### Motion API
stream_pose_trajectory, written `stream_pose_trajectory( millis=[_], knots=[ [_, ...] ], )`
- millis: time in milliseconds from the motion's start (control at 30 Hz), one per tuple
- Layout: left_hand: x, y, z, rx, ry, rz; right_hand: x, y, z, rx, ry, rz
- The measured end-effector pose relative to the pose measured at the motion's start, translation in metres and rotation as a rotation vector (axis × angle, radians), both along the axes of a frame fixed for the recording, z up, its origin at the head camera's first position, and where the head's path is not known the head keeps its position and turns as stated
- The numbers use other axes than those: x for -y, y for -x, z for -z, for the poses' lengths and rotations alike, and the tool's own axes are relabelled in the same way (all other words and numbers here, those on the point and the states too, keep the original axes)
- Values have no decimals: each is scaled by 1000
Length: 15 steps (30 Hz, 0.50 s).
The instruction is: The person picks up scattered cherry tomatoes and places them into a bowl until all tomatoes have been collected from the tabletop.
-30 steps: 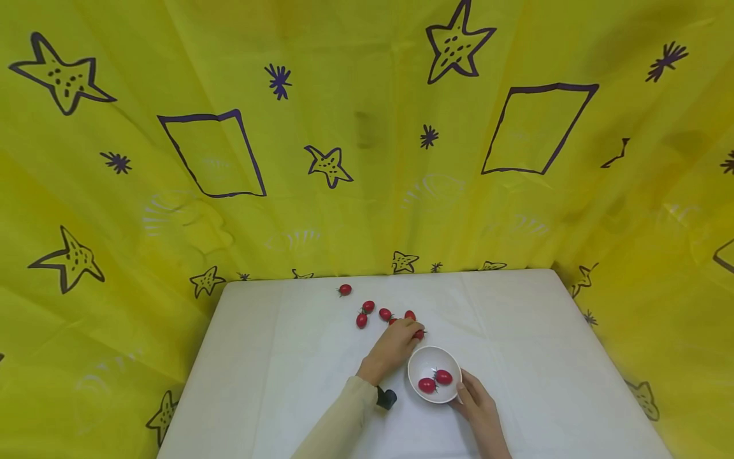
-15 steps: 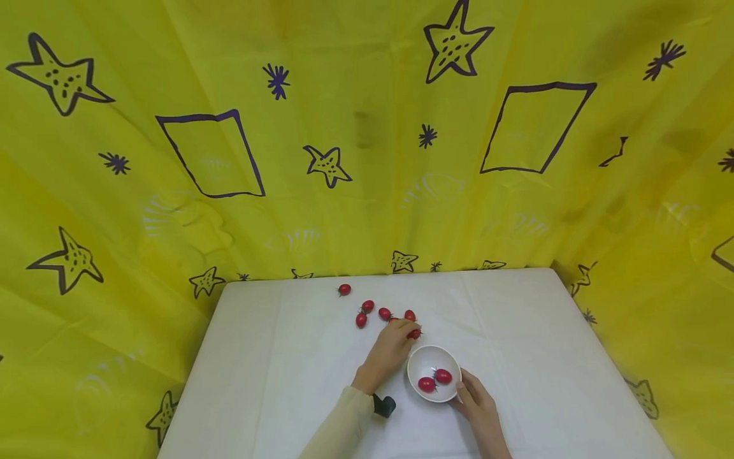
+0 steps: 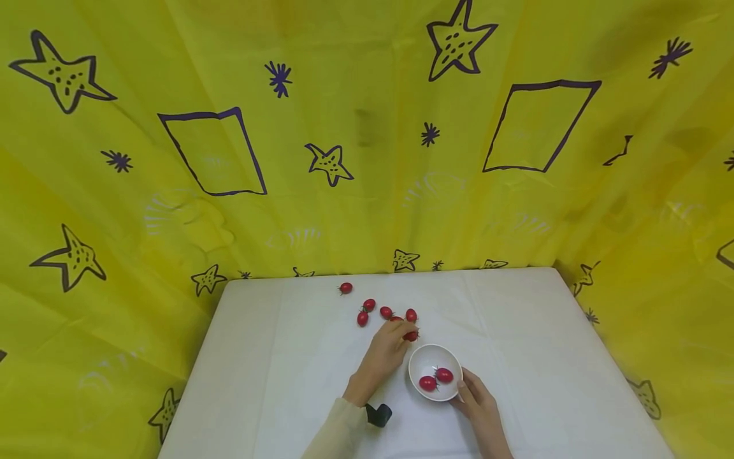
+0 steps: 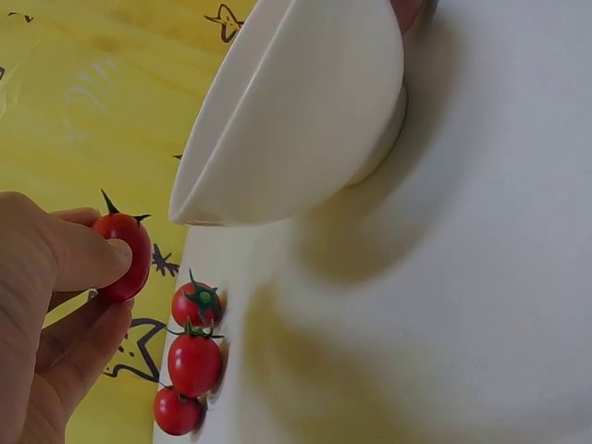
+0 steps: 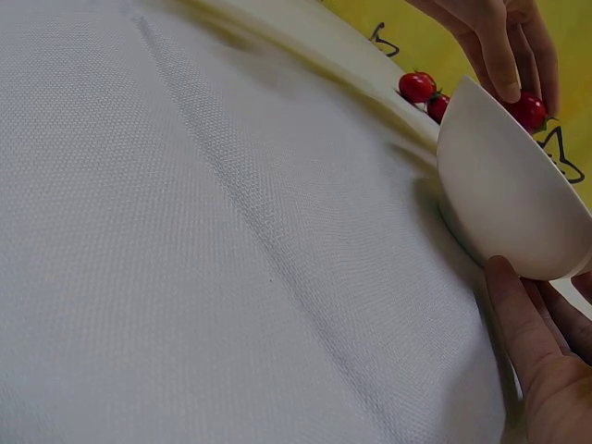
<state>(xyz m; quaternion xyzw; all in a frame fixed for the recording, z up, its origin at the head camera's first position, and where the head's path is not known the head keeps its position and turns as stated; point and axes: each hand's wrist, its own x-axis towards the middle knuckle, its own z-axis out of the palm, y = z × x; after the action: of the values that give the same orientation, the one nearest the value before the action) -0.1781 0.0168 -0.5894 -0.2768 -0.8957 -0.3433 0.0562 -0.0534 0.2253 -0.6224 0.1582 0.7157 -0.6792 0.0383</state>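
Note:
My left hand (image 3: 383, 352) pinches a cherry tomato (image 4: 135, 268) between thumb and fingers. In the left wrist view this tomato is held up in the air, its green stem end on top. At its right my right hand (image 3: 478, 407) holds the side of a white bowl (image 3: 423, 359), thumb near the rim and fingers around the outside. Two red cherry tomatoes (image 3: 427, 383) lie inside the bowl. The left hand is just beyond the bowl's far left side, apart from it.
Several loose cherry tomatoes (image 3: 386, 312) lie on the white-covered table (image 3: 309, 357) beyond the left hand. One cherry tomato (image 3: 346, 288) sits near the far edge. A yellow patterned curtain (image 3: 367, 210) hangs around the table. A black strap end (image 3: 379, 415) sticks out by the left wrist.
The left hand has drawn slightly left and toward me, with the pinched cherry tomato moving left. The bowl and right hand have stayed nearly in place.

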Motion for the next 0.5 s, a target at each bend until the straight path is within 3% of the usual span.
stream_pose_trajectory(
  millis=[233,500],
  knots=[
    [5,-11,-2,-74,-7,28,1,0,-3,19,1,5],
    [12,-28,-13,-123,27,120,0,1,0,25,-13,-3]
  ],
)
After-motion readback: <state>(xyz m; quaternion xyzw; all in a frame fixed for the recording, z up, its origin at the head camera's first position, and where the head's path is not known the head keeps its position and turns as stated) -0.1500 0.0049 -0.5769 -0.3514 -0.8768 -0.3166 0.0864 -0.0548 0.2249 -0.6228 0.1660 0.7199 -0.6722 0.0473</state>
